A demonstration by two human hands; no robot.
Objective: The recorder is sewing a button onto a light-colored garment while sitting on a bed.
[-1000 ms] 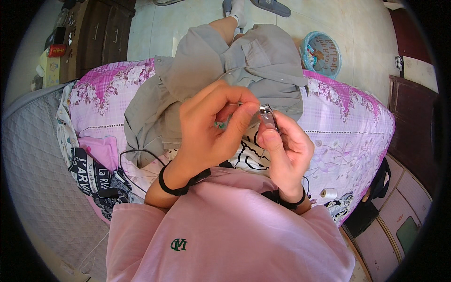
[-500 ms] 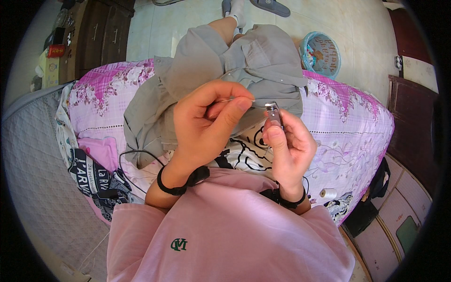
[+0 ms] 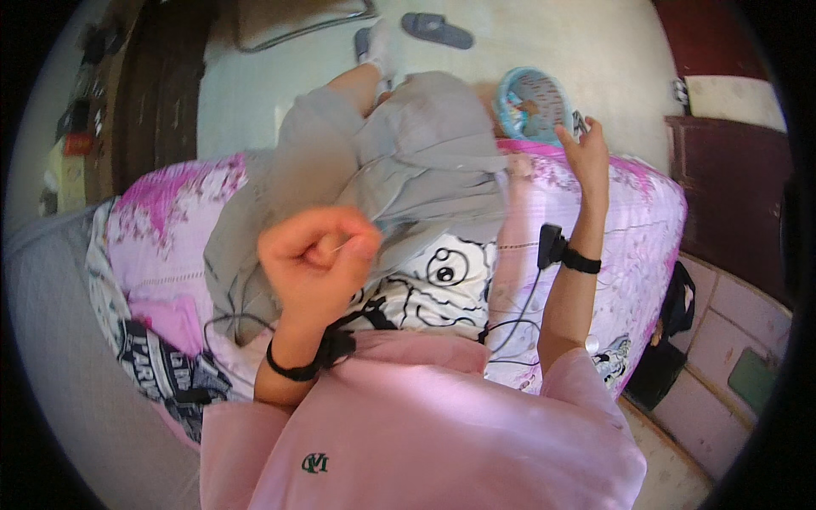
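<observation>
Close above my lap, my left hand is closed in a pinch. A thin, pale strand shows between its thumb and curled fingers; I cannot tell whether it is thread or a needle. My right arm is stretched out over the bed's far right edge. In my right hand, the nail clipper shows as a small dark metal shape at the fingertips, beside the blue basket. Motion blurs both hands somewhat.
The blue plastic basket with litter inside stands on the floor. Grey shorts and a white printed cloth cover my lap. A black cable loops beside me on the floral bedsheet. A grey slipper lies farther off.
My right hand has swung away from the left, out toward the basket, carrying the nail clipper. My left hand has moved nearer my body and to the left, still pinching the strand.
</observation>
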